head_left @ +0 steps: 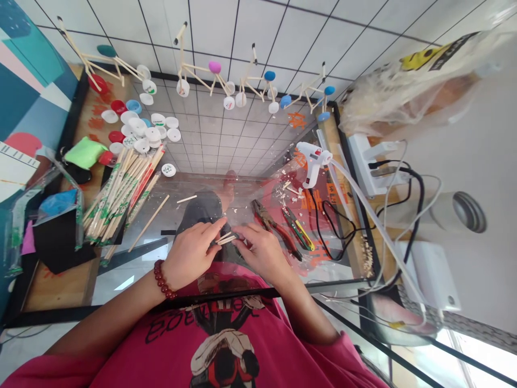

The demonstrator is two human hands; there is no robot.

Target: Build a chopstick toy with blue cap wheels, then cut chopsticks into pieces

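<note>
Low over the glass table, my left hand [191,253] and my right hand [262,253] meet around a few short chopstick pieces [226,238]. My right thumb and fingers pinch their right ends. The left thumb and index finger close in at the other ends. Left of my hands lie a short cut stick [186,199] and a longer single chopstick [149,222]. Pliers with red handles [278,229] and a yellow-green utility knife [298,229] rest just right of my right hand.
A white glue gun [313,161] with its cord lies at the right. Wrapped chopsticks [121,196] and bottle caps [139,129] cover the left. Several small stick-and-cap models [202,70] line the back edge. A power strip [369,164] sits beyond the right edge.
</note>
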